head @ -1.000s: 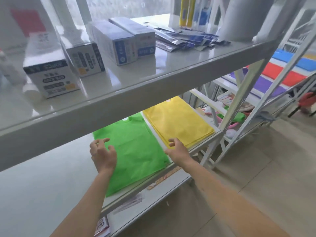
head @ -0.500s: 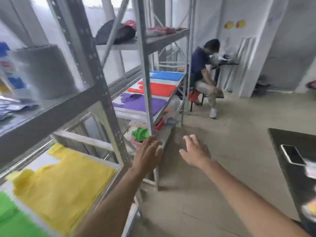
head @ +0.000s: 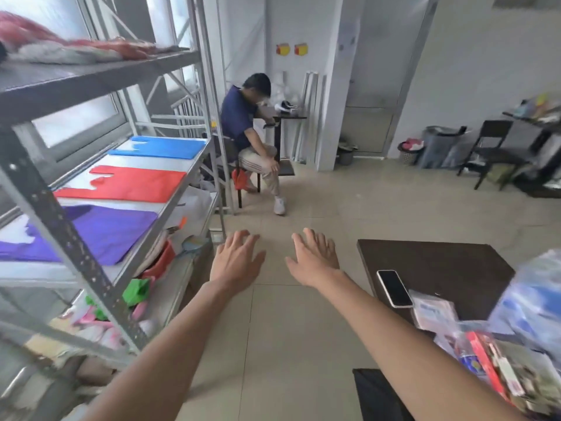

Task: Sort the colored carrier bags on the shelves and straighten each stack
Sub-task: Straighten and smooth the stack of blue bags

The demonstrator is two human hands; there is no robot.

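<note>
Three flat stacks of carrier bags lie on the middle shelf [head: 170, 205] at my left: a purple stack [head: 106, 235] nearest, a red stack [head: 133, 185] behind it, a blue stack [head: 165, 147] farthest. My left hand [head: 236, 261] hovers over the floor just right of the shelf's corner post, palm down with fingers spread, holding nothing. My right hand [head: 314, 258] floats beside it, also spread and empty. Neither hand touches a bag.
A person sits on a chair [head: 252, 147] past the shelf's far end. At right, a dark table [head: 437, 268] holds a phone [head: 394, 288] and packets. The lower shelf holds green and pink items [head: 136, 291]. Bins and a chair stand by the far wall.
My view swung right from the green and yellow stacks to the aisle. Both hands left those stacks and now hang in the air, spread over the floor.
</note>
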